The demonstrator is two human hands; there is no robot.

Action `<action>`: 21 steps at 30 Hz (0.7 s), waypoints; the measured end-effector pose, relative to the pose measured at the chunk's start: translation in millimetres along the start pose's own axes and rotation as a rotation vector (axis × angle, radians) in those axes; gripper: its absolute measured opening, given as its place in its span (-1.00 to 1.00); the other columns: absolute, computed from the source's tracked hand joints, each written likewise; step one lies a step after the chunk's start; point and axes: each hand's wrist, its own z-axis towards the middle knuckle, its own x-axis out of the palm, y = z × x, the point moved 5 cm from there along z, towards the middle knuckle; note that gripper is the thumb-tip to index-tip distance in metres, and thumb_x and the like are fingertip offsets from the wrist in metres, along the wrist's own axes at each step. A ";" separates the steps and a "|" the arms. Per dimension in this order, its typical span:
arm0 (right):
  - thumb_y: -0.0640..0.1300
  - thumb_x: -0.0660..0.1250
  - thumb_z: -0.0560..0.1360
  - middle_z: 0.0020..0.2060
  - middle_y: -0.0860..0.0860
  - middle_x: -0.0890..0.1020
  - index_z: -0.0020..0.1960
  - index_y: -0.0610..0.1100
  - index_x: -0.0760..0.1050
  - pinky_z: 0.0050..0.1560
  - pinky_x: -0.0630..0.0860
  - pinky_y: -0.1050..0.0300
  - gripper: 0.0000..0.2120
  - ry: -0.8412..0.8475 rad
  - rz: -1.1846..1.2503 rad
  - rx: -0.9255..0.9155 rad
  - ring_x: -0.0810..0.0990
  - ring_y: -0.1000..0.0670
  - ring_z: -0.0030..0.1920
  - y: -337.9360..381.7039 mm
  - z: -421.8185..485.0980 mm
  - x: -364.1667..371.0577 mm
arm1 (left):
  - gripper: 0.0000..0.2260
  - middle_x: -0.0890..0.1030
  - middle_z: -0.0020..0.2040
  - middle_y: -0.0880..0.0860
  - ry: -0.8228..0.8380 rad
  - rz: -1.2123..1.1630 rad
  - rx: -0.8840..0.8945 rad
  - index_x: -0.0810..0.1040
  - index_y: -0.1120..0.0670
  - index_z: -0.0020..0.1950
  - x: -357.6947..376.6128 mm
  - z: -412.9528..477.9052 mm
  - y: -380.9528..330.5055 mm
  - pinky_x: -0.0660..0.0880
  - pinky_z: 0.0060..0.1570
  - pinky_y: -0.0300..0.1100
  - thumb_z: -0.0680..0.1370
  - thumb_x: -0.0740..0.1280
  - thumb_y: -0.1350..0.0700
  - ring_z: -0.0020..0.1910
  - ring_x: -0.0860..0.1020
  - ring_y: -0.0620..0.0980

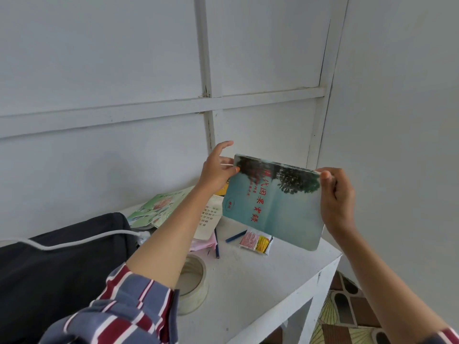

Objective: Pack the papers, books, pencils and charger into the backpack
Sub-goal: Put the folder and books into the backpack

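A teal book (275,202) with red lettering is held up above the white table (260,276). My right hand (336,197) grips its right edge. My left hand (217,167) pinches its upper left corner, the forefinger raised. The dark backpack (62,259) lies at the left with a white charger cable (74,240) across it. A green-covered book (159,207) and printed papers (211,217) lie behind my left forearm. Two blue pencils (234,236) (216,244) rest on the table below the held book.
A roll of tape (193,284) stands near the table's front, partly under my left arm. A small red and yellow packet (255,242) lies beside the pencils. The wall corner is close behind. Patterned floor (342,311) shows past the table's right edge.
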 end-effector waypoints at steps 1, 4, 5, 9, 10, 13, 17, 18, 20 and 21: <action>-0.19 0.15 0.60 -0.38 -0.12 0.46 -0.03 -0.24 0.51 -0.35 0.28 0.44 -0.80 -0.019 0.026 0.028 0.38 0.28 -0.40 2.6 3.9 -0.4 | -0.49 0.53 0.02 0.12 0.008 -0.041 -0.004 0.28 -0.09 0.34 -2.3 -3.6 -3.5 0.54 -0.14 -0.16 0.50 0.36 0.27 -0.04 0.56 0.01; -0.18 0.16 0.60 -0.41 0.09 0.51 -0.14 0.01 0.45 -0.42 0.26 0.38 -0.81 -0.066 0.163 0.135 0.34 0.24 -0.47 4.0 15.4 0.6 | -0.63 0.44 0.08 0.16 0.049 -0.124 0.001 0.21 -0.07 0.20 -8.6 -18.1 -15.7 0.58 -0.26 -0.21 0.55 0.29 0.26 -0.04 0.55 0.06; -0.17 0.18 0.60 -0.50 0.17 0.48 -0.17 0.05 0.41 -0.49 0.21 0.36 -0.80 -0.073 0.226 0.178 0.28 0.22 -0.53 5.0 18.1 2.7 | -0.70 0.45 0.07 0.16 0.073 -0.128 0.013 0.23 -0.04 0.13 -10.1 -23.7 -19.8 0.57 -0.32 -0.24 0.56 0.27 0.26 -0.11 0.57 0.05; -0.19 0.20 0.59 -0.67 0.18 0.36 -0.17 0.02 0.38 -0.62 0.11 0.36 -0.81 -0.042 0.413 0.291 0.17 0.21 -0.65 12.9 26.4 18.0 | -0.83 0.57 -0.03 0.03 0.167 -0.102 0.002 0.44 -0.05 -0.03 -22.3 -44.8 -31.4 0.56 -0.29 -0.20 0.55 0.28 0.24 -0.20 0.60 0.00; -0.18 0.21 0.59 -0.67 0.18 0.35 -0.17 0.01 0.38 -0.63 0.12 0.37 -0.82 -0.013 0.455 0.308 0.19 0.21 -0.65 16.2 27.8 22.6 | -0.81 0.60 -0.04 0.02 0.179 -0.106 -0.021 0.49 -0.07 -0.02 -28.3 -49.9 -34.1 0.56 -0.26 -0.17 0.54 0.29 0.24 -0.18 0.60 0.01; -0.14 0.23 0.57 -0.57 0.17 0.48 -0.15 0.01 0.40 -0.59 0.29 0.37 -0.87 0.137 0.634 0.350 0.36 0.22 -0.60 30.3 25.1 42.1 | -0.73 0.66 -0.06 -0.02 0.164 -0.131 -0.074 0.56 -0.06 0.09 -52.1 -65.7 -40.7 0.59 -0.22 -0.19 0.52 0.30 0.29 -0.18 0.63 -0.03; 0.09 0.48 0.23 -0.25 0.09 0.65 -0.18 0.02 0.54 -0.34 0.56 0.22 -0.75 0.401 0.945 0.458 0.62 0.09 -0.30 52.3 7.2 77.9 | -0.60 0.67 -0.11 -0.08 0.007 -0.177 -0.091 0.49 -0.07 0.24 -94.1 -93.4 -42.4 0.59 -0.22 -0.24 0.51 0.31 0.33 -0.21 0.65 -0.11; 0.13 0.53 0.15 -0.19 0.09 0.66 -0.18 0.04 0.60 -0.29 0.57 0.21 -0.69 0.467 0.945 0.455 0.64 0.08 -0.24 57.8 0.7 86.8 | -0.58 0.68 -0.11 -0.09 -0.031 -0.193 -0.096 0.47 -0.07 0.26 -105.1 -102.2 -41.3 0.59 -0.21 -0.25 0.50 0.30 0.34 -0.20 0.65 -0.11; 0.15 0.58 0.05 -0.15 0.11 0.69 -0.15 0.09 0.66 -0.24 0.58 0.24 -0.61 0.611 0.926 0.451 0.66 0.10 -0.19 69.6 -18.3 103.8 | -0.58 0.68 -0.13 -0.10 -0.101 -0.225 -0.114 0.46 -0.06 0.26 -127.2 -122.2 -38.6 0.59 -0.20 -0.26 0.50 0.30 0.35 -0.19 0.65 -0.11; 0.13 0.58 0.04 -0.14 0.10 0.69 -0.11 0.10 0.66 -0.22 0.57 0.26 -0.57 0.683 0.915 0.461 0.67 0.10 -0.17 76.4 -30.3 111.7 | -0.58 0.69 -0.13 -0.10 -0.123 -0.226 -0.126 0.47 -0.07 0.25 -137.3 -133.2 -38.0 0.58 -0.20 -0.26 0.50 0.29 0.35 -0.19 0.65 -0.11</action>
